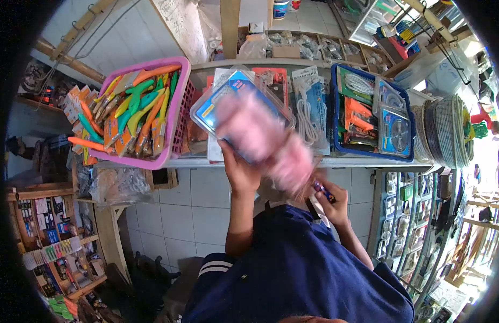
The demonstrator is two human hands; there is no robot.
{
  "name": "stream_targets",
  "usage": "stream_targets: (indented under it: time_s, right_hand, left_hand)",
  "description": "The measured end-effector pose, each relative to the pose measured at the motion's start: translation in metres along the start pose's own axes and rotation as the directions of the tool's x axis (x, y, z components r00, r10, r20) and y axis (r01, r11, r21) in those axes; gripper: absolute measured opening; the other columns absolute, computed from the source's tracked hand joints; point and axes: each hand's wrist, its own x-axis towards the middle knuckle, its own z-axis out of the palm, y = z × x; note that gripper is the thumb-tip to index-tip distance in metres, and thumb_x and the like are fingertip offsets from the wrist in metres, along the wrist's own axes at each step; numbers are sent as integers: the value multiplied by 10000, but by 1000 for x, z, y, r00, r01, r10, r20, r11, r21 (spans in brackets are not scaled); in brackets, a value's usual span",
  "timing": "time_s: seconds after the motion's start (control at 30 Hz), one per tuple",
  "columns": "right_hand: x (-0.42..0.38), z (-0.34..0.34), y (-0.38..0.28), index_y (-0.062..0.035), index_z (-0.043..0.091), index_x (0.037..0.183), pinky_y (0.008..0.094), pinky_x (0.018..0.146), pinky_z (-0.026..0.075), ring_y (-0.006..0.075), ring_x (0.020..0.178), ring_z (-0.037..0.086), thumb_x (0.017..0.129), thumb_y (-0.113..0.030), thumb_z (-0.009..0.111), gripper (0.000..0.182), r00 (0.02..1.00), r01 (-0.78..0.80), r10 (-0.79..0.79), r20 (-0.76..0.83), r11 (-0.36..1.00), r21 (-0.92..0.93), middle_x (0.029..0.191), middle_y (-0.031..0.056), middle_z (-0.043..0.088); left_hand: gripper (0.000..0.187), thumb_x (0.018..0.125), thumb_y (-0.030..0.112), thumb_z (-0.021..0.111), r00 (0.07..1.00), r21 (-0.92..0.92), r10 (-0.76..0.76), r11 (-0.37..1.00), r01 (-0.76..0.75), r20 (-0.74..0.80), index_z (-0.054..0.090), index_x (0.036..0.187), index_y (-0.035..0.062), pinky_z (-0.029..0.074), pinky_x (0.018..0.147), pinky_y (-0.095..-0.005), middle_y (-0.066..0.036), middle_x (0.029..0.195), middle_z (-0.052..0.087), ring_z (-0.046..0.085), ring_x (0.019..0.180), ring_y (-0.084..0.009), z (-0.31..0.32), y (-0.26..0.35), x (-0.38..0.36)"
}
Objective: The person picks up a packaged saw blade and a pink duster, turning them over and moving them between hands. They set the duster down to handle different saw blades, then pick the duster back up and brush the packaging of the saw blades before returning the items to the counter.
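My right hand (335, 203) is closed around the dark, patterned handle of a pink fluffy duster (249, 126). Motion smears the duster's head, which lies across a clear plastic package with a blue card (209, 112). At the package's lower edge, my left hand (242, 173) grips it from below, with some fingers hidden behind it. The package is tilted above the counter, and the duster hides much of its front; what is inside it I cannot make out. Beneath and behind it lie more flat packs, among them a bundle of white cable (305, 116).
A pink basket (186, 72) of orange, green and yellow handled tools stands left on the glass counter (341, 161). To the right are a blue basket (412, 124) of packaged goods and cable rolls (446, 132). Shelves flank both sides; sectioned trays (314, 46) lie beyond.
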Motion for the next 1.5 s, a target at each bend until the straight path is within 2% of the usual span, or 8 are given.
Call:
stream_targets:
  time_s: [0.17,0.2,0.33,0.47,0.57,0.67,1.07,1.5]
  right_hand:
    - [-2,-25,7,-6,643,1205,283,633,466,131,687,585,833,-144,709,401,988,-16,16,152,1000,3,814,116,662]
    - [-7,-31,1,-1,645,1199,275,659,469,123,727,589,844,-137,703,385,982,-53,48,180,998,23,847,109,674]
    - [-25,-56,-17,-3,641,1215,229,677,461,75,776,562,862,-127,713,381,951,-219,193,243,972,86,925,61,689]
    - [-43,-76,-16,-68,553,1351,246,641,477,109,744,596,914,-394,667,558,942,-92,57,332,992,91,967,136,688]
    - [-62,-65,60,-68,474,1404,254,592,481,157,717,616,865,-763,431,880,826,-522,52,562,450,725,964,156,669]
    - [-69,-26,137,-68,438,1400,269,571,472,188,740,618,722,-924,176,1123,538,-842,24,843,-38,538,972,171,644]
    - [-91,80,232,-59,500,1344,366,669,485,270,835,634,800,-805,277,950,397,-701,384,834,713,5,1032,181,658]
    - [-75,42,267,-50,567,1284,471,775,498,358,938,653,884,-676,387,765,534,-211,481,696,872,-441,1098,192,673]
  left_hand:
    - [689,995,576,378,995,-99,-74,992,81,71,279,1492,110,453,985,-465,-89,1440,439,498,1260,-272,6,-15,-23]
    - [615,999,551,395,927,-289,-29,946,146,375,379,1403,87,490,915,-431,-64,1257,531,562,1103,-230,-23,-31,-17]
    - [390,946,287,614,970,56,77,996,-65,-229,511,1237,49,535,746,-320,-22,944,624,618,811,-129,56,-41,-53]
    - [540,823,37,735,990,284,84,958,-48,-114,465,1291,33,537,755,-300,-69,1057,622,634,891,-166,33,-62,-63]
    - [604,816,3,698,981,401,97,916,-22,-168,415,1350,4,547,808,-342,-128,1167,598,636,988,-220,36,-57,-83]
    - [669,818,50,679,966,345,246,916,-207,-75,362,1404,-9,550,868,-416,-171,1191,590,642,1014,-279,55,-61,-104]
    - [705,806,71,717,965,355,259,900,-253,31,347,1399,-19,558,873,-424,-159,1181,583,652,1006,-289,55,-50,-144]
    - [675,806,21,677,971,346,237,913,-215,-22,351,1397,-16,567,852,-414,-166,1203,576,654,999,-283,54,-74,-160]
